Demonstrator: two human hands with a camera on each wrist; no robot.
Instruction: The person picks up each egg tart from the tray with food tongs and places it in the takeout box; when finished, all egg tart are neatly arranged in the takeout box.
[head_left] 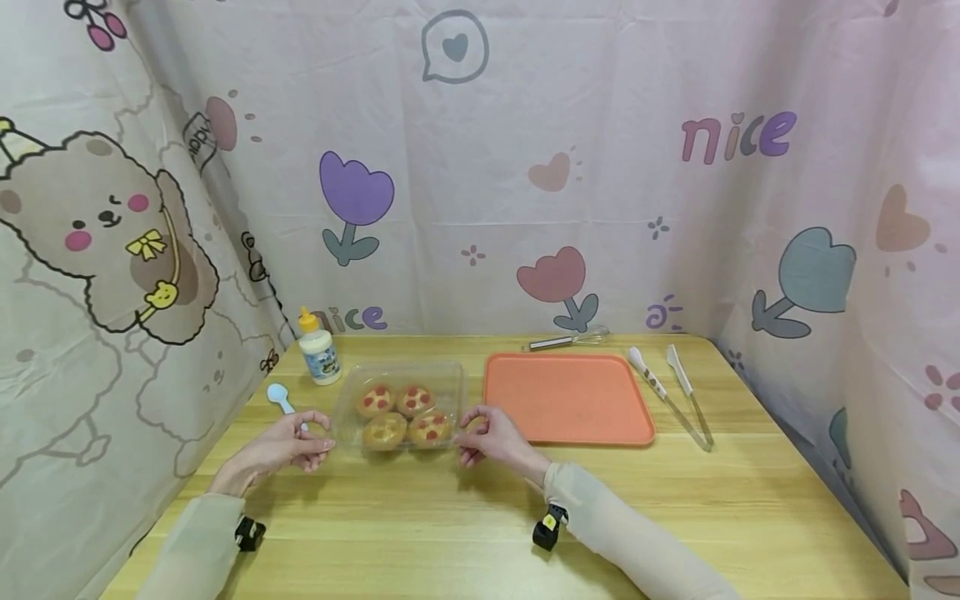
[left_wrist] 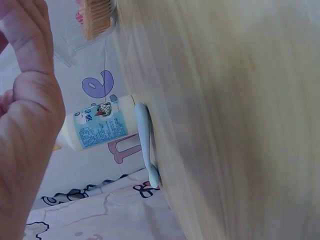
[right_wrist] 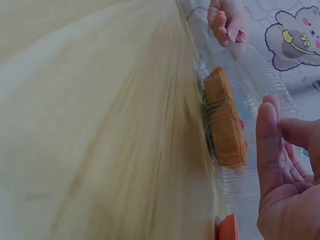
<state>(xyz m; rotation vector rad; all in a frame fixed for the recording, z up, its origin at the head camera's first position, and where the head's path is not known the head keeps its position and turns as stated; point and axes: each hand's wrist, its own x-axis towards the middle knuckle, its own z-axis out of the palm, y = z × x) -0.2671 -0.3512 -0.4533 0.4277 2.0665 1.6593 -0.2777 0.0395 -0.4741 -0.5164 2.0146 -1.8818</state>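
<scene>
A clear plastic clamshell box (head_left: 397, 369) holds several small round pastries (head_left: 385, 432) topped with red pieces. My left hand (head_left: 294, 442) is at its front left corner, and the right wrist view shows those fingertips pinching the edge of the box's clear lid. At the front right corner, my right hand (head_left: 491, 437) pinches the same lid edge between thumb and fingers. In the right wrist view the lid edge (right_wrist: 250, 75) runs from hand to hand, above the pastries' brown sides (right_wrist: 223, 122).
Behind my left hand lie a pale blue spoon (head_left: 278, 395) and a white bottle with a yellow cap (head_left: 321, 358). An orange tray (head_left: 566, 400) is right of the box, with tongs (head_left: 678, 400) beside it and a whisk (head_left: 562, 341) behind. A printed curtain (head_left: 465, 192) surrounds the wooden table (head_left: 420, 533).
</scene>
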